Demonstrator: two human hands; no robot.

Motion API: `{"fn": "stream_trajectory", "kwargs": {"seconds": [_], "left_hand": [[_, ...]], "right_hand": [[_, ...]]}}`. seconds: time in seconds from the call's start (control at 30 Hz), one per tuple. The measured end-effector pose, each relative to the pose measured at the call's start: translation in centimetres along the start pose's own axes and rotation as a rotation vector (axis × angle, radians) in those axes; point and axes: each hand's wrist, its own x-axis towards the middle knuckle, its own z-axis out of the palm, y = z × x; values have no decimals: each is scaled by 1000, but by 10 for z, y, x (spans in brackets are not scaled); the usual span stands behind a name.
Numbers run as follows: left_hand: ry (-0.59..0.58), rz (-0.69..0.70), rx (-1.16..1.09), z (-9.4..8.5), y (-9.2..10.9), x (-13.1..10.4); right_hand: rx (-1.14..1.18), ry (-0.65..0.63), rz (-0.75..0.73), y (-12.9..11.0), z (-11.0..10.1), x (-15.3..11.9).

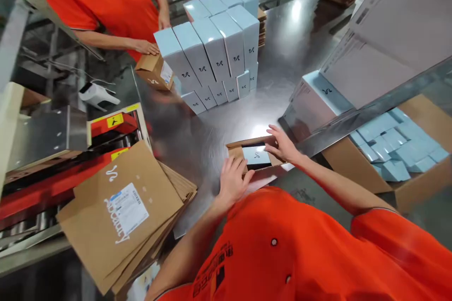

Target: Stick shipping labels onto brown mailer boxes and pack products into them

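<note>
A small open cardboard box point(237, 152) sits on the metal table close to my body. Inside it lies a light blue box point(257, 156) with a black squiggle logo, dark gaps showing beside it. My left hand point(233, 179) grips the near left part of the cardboard box, fingers over its flap and thumb along the near side. At the right end, my right hand point(282, 146) has its fingers spread, some of them touching the box's edge and flap; its lower fingers are partly hidden.
Light blue boxes point(219, 49) stand stacked across the metal table point(282, 56). A co-worker's hand point(146, 47) rests on a closed carton point(153, 71). Flattened cardboard point(141, 188) lies at left beside a roller conveyor point(123, 143). At right, a large carton point(420, 193) holds light blue pieces.
</note>
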Motion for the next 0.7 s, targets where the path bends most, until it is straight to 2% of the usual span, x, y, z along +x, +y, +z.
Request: {"fn": "stream_trajectory", "kwargs": {"seconds": [0.1, 0.17, 0.3, 0.37, 0.43, 0.47, 0.53, 0.63, 0.7], "left_hand": [[0, -52, 126, -8, -8, 11], [-2, -172, 83, -5, -21, 26], [-79, -425, -250, 16, -46, 51], [-109, -472, -369, 26, -52, 54], [-120, -496, -443, 25, -52, 52], [-113, -508, -477, 19, -52, 49], [-35, -503, -526, -5, -51, 38], [249, -467, -437, -64, -59, 4], [466, -515, -251, -106, -73, -33]], "right_hand": [[-99, -243, -72, 7, -11, -5], [-53, -350, -2, 9, -26, -12], [179, -391, 267, -10, -45, -27], [166, -417, 313, -26, -41, -35], [83, -412, 304, -40, -28, -41], [44, -392, 298, -45, -18, -41], [6, -345, 282, -51, 2, -34], [25, -349, 237, -55, 34, 0], [40, -375, 201, -61, 57, 35]]}}
